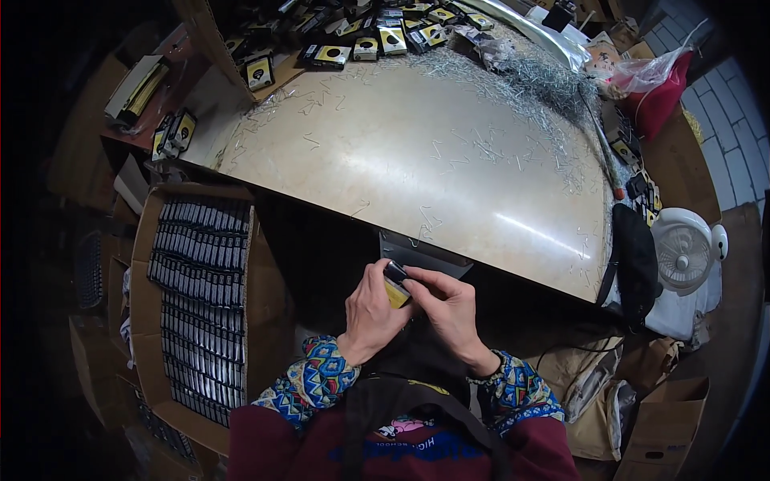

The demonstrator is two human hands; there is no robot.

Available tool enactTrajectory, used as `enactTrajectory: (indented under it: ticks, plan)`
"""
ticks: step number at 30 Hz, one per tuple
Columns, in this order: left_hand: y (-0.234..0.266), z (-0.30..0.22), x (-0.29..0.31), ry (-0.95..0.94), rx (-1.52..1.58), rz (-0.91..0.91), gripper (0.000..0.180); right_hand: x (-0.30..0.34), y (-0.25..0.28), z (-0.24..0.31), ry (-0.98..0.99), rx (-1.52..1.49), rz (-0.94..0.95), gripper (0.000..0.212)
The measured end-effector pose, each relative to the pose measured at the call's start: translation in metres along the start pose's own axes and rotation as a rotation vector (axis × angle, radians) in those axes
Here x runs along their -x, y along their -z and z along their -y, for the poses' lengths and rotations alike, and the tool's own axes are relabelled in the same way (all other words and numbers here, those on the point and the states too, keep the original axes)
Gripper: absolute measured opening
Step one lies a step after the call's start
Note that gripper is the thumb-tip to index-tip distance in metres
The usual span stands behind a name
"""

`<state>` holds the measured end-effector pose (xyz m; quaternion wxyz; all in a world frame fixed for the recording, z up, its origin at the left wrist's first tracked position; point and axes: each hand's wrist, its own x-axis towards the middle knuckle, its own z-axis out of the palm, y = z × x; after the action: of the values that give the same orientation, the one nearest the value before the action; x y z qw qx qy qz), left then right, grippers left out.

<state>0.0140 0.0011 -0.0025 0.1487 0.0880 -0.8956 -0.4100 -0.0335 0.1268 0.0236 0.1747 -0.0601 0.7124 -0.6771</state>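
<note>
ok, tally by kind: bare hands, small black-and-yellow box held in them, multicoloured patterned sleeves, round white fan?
Bare hands, left hand and right hand: 2
Small black-and-yellow box, held: 1
Multicoloured patterned sleeves: 2
Round white fan: 1
Total: 6

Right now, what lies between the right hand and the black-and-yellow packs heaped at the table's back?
In the head view: nearest the right hand, a grey panel, then the pale tabletop with scattered bent wires.

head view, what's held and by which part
A small black-and-yellow packet: left hand along its left side, right hand at its black end.
</note>
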Motion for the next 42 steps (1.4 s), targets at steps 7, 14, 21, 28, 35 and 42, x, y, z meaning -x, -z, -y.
enactTrajectory:
  ticks: [7,14,21,28,35,42]
  plan:
    - [-0.003,0.008,0.001,-0.093,0.011,-0.054,0.061,0.003,-0.006,-0.006,0.196,0.114,-0.07,0.021]
    - [-0.001,0.011,-0.005,-0.141,0.052,-0.094,0.054,-0.001,-0.008,-0.006,0.815,0.548,-0.063,0.019]
    - [0.038,-0.037,-0.06,-0.167,-0.515,0.493,0.066,-0.01,0.001,-0.018,-0.223,-0.452,-0.136,0.021]
    - [0.08,-0.049,-0.087,-0.564,-0.043,0.259,0.105,-0.016,0.013,-0.009,-0.417,-1.078,-0.064,0.022]
    - [0.039,-0.017,-0.063,0.028,0.488,0.248,0.08,-0.007,0.006,0.007,-0.56,-0.804,0.076,0.021]
    - [0.024,-0.021,-0.054,-0.32,0.153,0.077,0.085,-0.019,0.015,0.036,0.622,0.414,-0.115,0.02]
